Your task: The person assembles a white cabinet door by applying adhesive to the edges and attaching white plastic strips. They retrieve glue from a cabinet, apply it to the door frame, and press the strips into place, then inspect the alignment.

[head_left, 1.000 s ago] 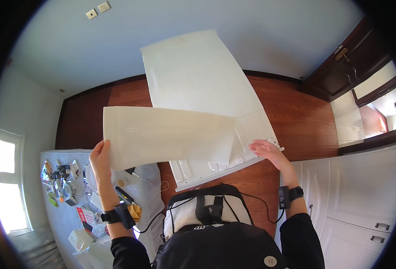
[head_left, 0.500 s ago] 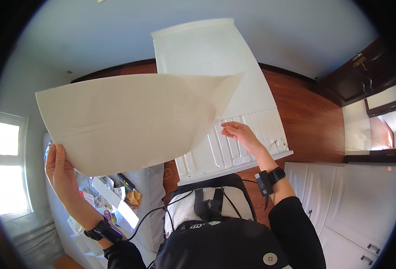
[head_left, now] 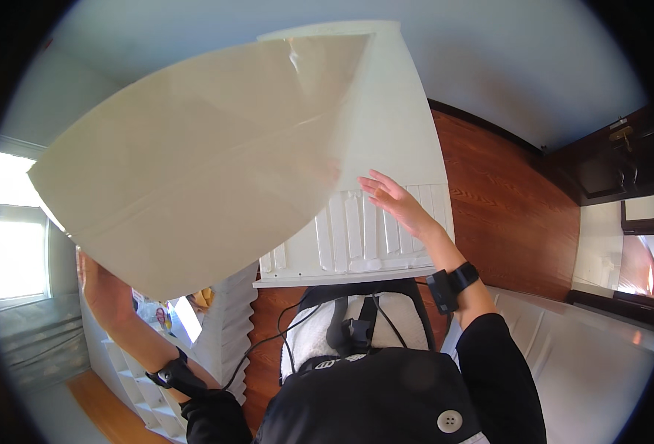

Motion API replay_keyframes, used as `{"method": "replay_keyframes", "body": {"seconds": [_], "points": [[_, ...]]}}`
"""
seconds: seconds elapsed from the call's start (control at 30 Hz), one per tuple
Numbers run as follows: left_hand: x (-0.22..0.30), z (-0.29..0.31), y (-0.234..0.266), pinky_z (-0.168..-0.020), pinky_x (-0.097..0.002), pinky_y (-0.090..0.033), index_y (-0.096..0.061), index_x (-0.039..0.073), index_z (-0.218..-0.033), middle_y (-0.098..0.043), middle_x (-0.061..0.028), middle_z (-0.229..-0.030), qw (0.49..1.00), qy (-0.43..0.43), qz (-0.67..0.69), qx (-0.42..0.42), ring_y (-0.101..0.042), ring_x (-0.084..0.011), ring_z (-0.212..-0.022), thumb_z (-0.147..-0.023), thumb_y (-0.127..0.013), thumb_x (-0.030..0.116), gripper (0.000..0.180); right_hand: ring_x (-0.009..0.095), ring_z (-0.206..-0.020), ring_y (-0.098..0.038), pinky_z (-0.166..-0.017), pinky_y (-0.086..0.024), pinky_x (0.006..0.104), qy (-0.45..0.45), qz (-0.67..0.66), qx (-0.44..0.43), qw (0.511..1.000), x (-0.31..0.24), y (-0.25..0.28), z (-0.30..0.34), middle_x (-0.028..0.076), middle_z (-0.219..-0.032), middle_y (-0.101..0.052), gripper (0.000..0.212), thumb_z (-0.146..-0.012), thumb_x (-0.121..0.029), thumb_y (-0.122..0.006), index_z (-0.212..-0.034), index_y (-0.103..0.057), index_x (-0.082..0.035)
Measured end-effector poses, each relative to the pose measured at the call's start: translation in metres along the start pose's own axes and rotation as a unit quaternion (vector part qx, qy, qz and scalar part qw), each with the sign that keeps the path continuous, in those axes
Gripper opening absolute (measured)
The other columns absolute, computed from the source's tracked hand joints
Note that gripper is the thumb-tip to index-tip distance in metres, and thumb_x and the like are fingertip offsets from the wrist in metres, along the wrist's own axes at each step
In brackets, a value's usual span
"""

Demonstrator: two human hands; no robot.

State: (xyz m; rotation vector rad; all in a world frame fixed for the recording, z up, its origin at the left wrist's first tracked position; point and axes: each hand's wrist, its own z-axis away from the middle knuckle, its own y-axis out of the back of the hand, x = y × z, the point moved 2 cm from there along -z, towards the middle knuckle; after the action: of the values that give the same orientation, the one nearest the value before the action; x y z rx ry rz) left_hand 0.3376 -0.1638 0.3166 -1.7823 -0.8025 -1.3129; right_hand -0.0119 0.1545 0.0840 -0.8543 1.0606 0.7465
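A large, thin, beige plastic-looking sheet [head_left: 194, 155] is lifted and curved above a white tabletop [head_left: 397, 133]. My left hand [head_left: 105, 292] grips its lower left edge; most of the fingers are hidden by the sheet. To the right of the sheet, my right hand [head_left: 395, 201] is open over the tabletop with fingers spread, holding nothing. Below that hand, several long, narrow, pale strips [head_left: 334, 229] lie side by side near the tabletop's front edge. Dark bands with small devices are strapped round both my wrists.
Left of me, under the sheet, is a surface with a ruffled cover [head_left: 238, 311] and assorted small items, above white shelving [head_left: 138, 392]. White cabinets [head_left: 564, 355] stand at the right. Cables [head_left: 271, 344] run across my front. Wooden floor [head_left: 501, 185] shows beyond the tabletop.
The sheet has swung up and away, its far corner now near the tabletop's back edge. My left hand has moved slightly down; my right hand has risen a little and its fingers have spread.
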Motion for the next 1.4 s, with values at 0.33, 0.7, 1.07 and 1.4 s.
{"method": "replay_keyframes", "body": {"seconds": [0.33, 0.7, 1.07, 1.4], "points": [[-0.153, 0.034, -0.004, -0.082, -0.0277, -0.053, -0.062, 0.003, -0.107, -0.067, -0.0052, -0.102, 0.954, 0.269, 0.125, 0.034, -0.064, -0.0121, -0.093, -0.096, -0.055, 0.014, 0.017, 0.018, -0.125, -0.045, -0.104, -0.037, 0.0330, -0.042, -0.128, 0.174, 0.976, 0.022, 0.063, 0.053, 0.012, -0.133, -0.049, 0.058, -0.091, -0.032, -0.063, -0.137, -0.041, -0.004], [-0.263, 0.057, 0.022, -0.078, -0.0256, -0.049, -0.065, 0.000, -0.108, -0.067, -0.0033, -0.093, 0.937, 0.330, -0.113, 0.006, -0.063, -0.0118, -0.086, -0.087, -0.067, 0.016, 0.026, 0.008, -0.073, -0.056, -0.067, -0.043, 0.0235, -0.101, 0.115, 0.277, 0.949, 0.058, 0.121, 0.116, 0.002, -0.080, -0.066, 0.022, -0.084, -0.018, -0.069, -0.091, -0.067, 0.003], [-0.320, 0.063, 0.013, -0.081, -0.0247, -0.048, -0.066, -0.002, -0.106, -0.068, -0.0047, -0.095, 0.902, 0.382, -0.190, -0.068, -0.063, -0.0134, -0.088, -0.086, -0.068, 0.018, 0.028, 0.010, -0.073, -0.061, -0.068, -0.047, 0.0238, -0.197, 0.132, 0.303, 0.923, 0.101, 0.140, 0.172, 0.005, -0.082, -0.068, 0.023, -0.078, -0.017, -0.074, -0.089, -0.068, 0.002], [-0.323, 0.070, 0.020, -0.073, -0.0235, -0.048, -0.069, -0.002, -0.101, -0.068, -0.0037, -0.089, 0.898, 0.390, -0.198, -0.046, -0.063, -0.0117, -0.080, -0.082, -0.073, 0.018, 0.027, 0.011, -0.070, -0.061, -0.066, -0.047, 0.0239, -0.244, 0.148, 0.314, 0.906, 0.102, 0.144, 0.171, 0.005, -0.079, -0.068, 0.026, -0.077, -0.020, -0.076, -0.089, -0.069, 0.002]]}}
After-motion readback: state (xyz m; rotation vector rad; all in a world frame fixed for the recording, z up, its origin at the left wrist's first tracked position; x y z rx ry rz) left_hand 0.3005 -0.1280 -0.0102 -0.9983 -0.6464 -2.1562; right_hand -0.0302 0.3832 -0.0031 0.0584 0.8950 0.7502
